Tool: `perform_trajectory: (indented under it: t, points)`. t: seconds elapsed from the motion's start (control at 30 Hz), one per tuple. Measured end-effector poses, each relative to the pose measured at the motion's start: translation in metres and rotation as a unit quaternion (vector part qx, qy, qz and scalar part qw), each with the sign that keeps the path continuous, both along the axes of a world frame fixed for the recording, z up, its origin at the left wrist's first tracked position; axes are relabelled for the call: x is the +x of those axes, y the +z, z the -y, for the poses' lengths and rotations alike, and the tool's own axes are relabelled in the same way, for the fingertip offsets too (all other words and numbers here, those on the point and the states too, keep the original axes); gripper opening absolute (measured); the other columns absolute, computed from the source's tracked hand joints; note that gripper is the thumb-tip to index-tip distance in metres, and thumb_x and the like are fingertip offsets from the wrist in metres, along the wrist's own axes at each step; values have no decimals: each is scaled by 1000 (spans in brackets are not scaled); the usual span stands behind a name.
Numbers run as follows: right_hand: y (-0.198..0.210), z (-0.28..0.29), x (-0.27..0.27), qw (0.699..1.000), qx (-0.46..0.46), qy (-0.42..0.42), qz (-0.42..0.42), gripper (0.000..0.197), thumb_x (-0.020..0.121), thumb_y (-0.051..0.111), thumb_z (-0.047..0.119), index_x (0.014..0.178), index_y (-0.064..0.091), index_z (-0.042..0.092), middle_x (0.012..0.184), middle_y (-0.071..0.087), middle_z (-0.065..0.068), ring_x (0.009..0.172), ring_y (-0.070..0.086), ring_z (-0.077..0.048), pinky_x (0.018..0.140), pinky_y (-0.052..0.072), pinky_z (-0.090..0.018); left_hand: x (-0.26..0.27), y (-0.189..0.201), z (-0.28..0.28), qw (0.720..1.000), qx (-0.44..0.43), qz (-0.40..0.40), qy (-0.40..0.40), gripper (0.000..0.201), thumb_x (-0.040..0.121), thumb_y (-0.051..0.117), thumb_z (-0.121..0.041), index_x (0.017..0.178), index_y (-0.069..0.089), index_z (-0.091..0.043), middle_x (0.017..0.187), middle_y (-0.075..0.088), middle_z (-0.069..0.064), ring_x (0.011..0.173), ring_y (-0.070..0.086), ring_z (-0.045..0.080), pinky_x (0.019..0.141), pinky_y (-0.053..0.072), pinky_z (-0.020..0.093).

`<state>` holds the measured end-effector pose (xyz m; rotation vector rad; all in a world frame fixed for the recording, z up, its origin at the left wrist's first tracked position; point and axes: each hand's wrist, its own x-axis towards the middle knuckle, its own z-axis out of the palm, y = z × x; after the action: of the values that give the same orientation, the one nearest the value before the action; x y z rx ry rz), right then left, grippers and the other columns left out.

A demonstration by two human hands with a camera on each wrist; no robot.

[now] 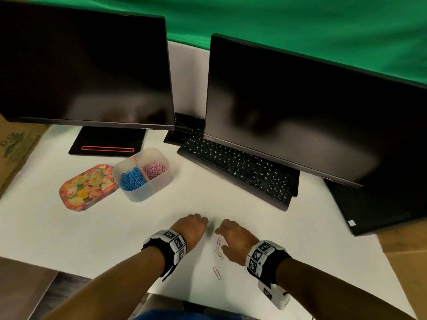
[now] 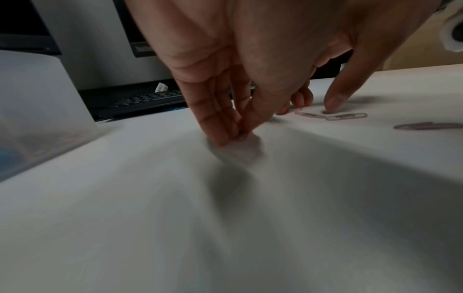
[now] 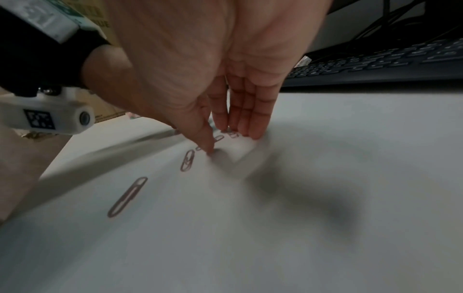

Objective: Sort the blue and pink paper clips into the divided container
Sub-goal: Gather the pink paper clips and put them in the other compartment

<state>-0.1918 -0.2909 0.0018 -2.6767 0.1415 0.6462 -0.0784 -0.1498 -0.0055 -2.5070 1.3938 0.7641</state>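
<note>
Item: thin pink bent-wire paper clips (image 1: 218, 254), three loose and flat on the white bench (image 1: 104, 227), in a rough line between the two wrists. Judged very light, springy rather than stiff, and slick against the smooth surface, so best tipped up at a rounded end with a nail or slid along, then pinched across the loops. Destination: translucent white plastic divided container (image 1: 138, 195), standing well apart at far left, with blue clips in its near compartment and pink in its far one. Left hand (image 1: 193, 227): fingertips drawn together on the bench; whether they pinch a clip cannot be told. Right hand (image 1: 235, 241): fingers straight, tips down among the clips, thumb pressing beside one. The head view alone shows the container's contents; the right wrist view alone shows further small clips under the fingertips (image 3: 250, 132).
</note>
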Motion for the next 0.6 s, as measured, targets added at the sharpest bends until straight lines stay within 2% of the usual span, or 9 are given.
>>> perform_trajectory:
  t: [0.17, 0.37, 0.47, 0.6]
  points:
    - [-1, -2, 2, 998, 5, 63, 20, 46, 94, 50, 12, 139, 46, 17, 139, 43, -1, 129, 39, -20, 105, 38, -31, 0, -1, 1, 1000, -6, -5, 19, 36, 86, 42, 0, 122, 43, -4, 119, 50, 17, 107, 53, 34, 80, 45, 39]
    - [-1, -3, 12, 987, -10, 160, 0, 36, 93, 47, 1, 126, 58, 10, 125, 55, -11, 117, 49, -29, 95, 42, -37, 6, -1, -1, 996, -24, -40, 79, 38, 84, 51, -1, 121, 44, -7, 122, 51, 14, 109, 54, 30, 89, 48, 37]
    - [-3, -2, 12, 985, -11, 169, -19, 34, 92, 48, 0, 122, 59, 9, 120, 56, -11, 114, 51, -29, 92, 44, -37, 7, -5, -1, 993, -27, -51, 102, 40, 83, 52, -1, 121, 45, -8, 123, 52, 13, 111, 54, 29, 92, 48, 36]
    - [-3, -4, 13, 989, -11, 143, -38, 36, 88, 52, -3, 122, 57, 8, 122, 53, -12, 113, 51, -29, 91, 43, -34, 6, -8, 2, 993, -11, -46, 108, 41, 84, 53, -2, 124, 45, -8, 127, 50, 13, 116, 52, 28, 96, 47, 36]
